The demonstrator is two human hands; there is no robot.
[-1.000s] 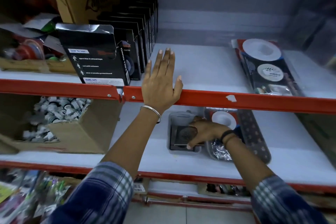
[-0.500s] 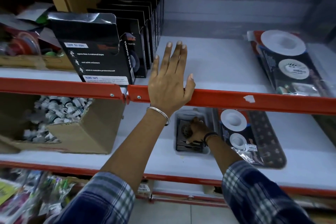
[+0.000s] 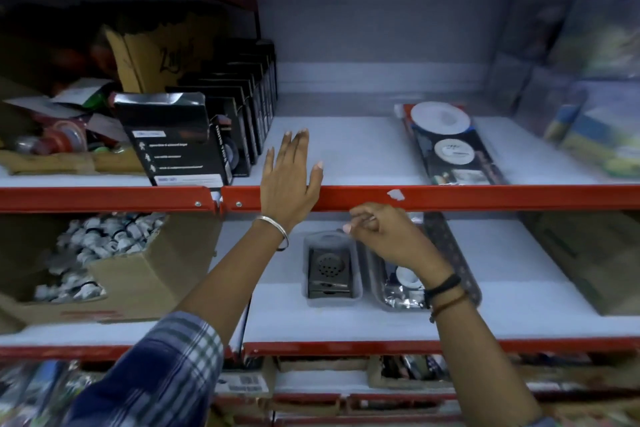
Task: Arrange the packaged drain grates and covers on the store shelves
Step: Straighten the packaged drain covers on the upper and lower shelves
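A small clear pack with a dark square drain grate (image 3: pixel 330 269) lies flat on the middle shelf (image 3: pixel 270 315). Beside it on the right lies a long pack of white round covers (image 3: pixel 407 284), partly hidden by my right arm. My right hand (image 3: pixel 384 236) hovers above both packs just under the red shelf rail (image 3: pixel 450 197), its fingers loosely curled with nothing in them. My left hand (image 3: pixel 289 180) rests flat, fingers apart, on that rail's edge. Another long pack of white covers (image 3: pixel 450 146) lies on the upper shelf (image 3: pixel 346 149).
Black boxes (image 3: pixel 207 135) stand in a row at the upper shelf's left, with clutter beyond. A cardboard box of white fittings (image 3: pixel 114 270) sits on the middle shelf's left, a brown box (image 3: pixel 588 260) on its right. Blurred packets (image 3: pixel 599 135) fill the upper right.
My right hand has let go of the small drain grate pack and lifted toward the red rail. The pack now lies free on the middle shelf. The view has tilted upward.
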